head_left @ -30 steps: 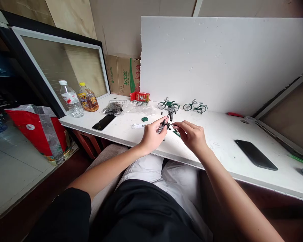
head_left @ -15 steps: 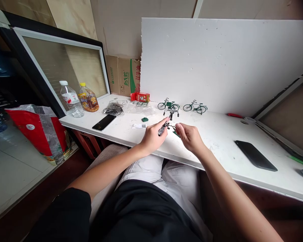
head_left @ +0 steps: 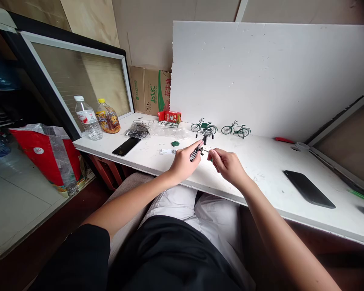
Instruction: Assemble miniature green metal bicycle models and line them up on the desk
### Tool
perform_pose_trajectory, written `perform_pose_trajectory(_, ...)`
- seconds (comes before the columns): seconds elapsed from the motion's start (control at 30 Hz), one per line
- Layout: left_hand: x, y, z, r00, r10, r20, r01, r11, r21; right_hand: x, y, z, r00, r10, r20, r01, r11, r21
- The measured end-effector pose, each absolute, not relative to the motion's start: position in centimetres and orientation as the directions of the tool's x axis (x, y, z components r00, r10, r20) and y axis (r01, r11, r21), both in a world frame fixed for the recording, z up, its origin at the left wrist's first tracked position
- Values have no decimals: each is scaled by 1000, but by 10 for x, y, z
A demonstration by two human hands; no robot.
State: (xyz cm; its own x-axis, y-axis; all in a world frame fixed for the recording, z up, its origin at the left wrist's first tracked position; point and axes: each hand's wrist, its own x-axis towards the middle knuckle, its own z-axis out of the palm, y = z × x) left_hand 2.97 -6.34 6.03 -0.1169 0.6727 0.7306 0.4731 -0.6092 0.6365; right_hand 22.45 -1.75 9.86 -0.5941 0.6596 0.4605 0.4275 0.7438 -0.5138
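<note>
My left hand (head_left: 183,163) is closed around a small black model bicycle (head_left: 195,153), whose handlebars point away from me and whose seat end shows by my fingers. To its right, my right hand (head_left: 226,162) pinches a thin rod-like piece (head_left: 205,150) that reaches toward the bicycle. A bit of green shows under the right fingers, and I cannot make out what kind of thing it is. Behind my hands stand two finished-looking green model bicycles, one with a green box on its frame (head_left: 204,125) and a plain one (head_left: 236,129).
Left of my hands lie a small green part (head_left: 175,143), a white label (head_left: 167,151), a phone (head_left: 126,146), a bundle of dark wire-like parts (head_left: 138,130) and a red box (head_left: 169,116). Two bottles stand farther left. A dark flat slab (head_left: 309,189) lies at right.
My right hand has moved slightly left, nearer to the bicycle, and covers more of the green piece. The view has shifted a little; my left hand keeps its hold.
</note>
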Motion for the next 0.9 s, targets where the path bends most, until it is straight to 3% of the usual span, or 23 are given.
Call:
perform_pose_trajectory(0.37, 33, -59, 52, -109, 700, 706, 451, -598, 663, 223, -16, 95, -582, 679, 447, 319, 697, -642)
perform_pose_trajectory(0.63, 31, -59, 54, -118, 706, 698, 450, -589, 671, 225, -13, 95, -631, 641, 436, 414, 754, -510)
perform_pose_trajectory(0.9, 33, -63, 56, -109, 697, 709, 468, -593, 656, 226, -16, 99, -605, 692, 393, 416, 696, -586)
